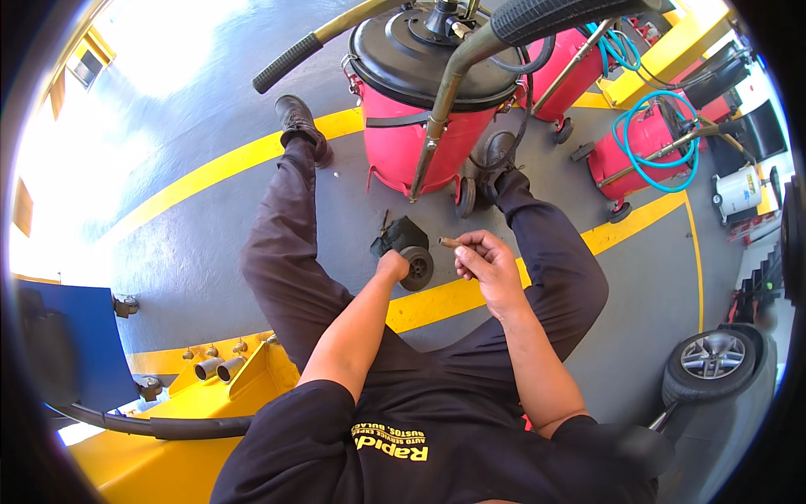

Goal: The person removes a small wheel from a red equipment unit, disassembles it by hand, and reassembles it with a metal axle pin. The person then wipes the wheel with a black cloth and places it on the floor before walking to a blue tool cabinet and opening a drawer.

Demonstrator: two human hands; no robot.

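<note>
Between my legs, my left hand [392, 266] is closed at the edge of a small black wheel [416, 270]; its fingers are mostly hidden. A dark, crumpled cloth-like thing [403, 236] lies just beyond that hand on the floor. My right hand [487, 267] pinches a short, brownish cylindrical piece [450, 243] between thumb and fingers, a little right of the wheel. Ahead stands a red drum [411, 147] with a black lid [432, 63] and a metal handle bar [445, 105]. Another small wheel [465, 198] is at the drum's lower right.
My legs spread either side of the drum. Another red drum [625, 155] with a coiled blue hose [672, 172] stands at the right. A yellow steel base [201, 445] and a blue cabinet [80, 336] are at the left. A car wheel [709, 361] shows at the lower right.
</note>
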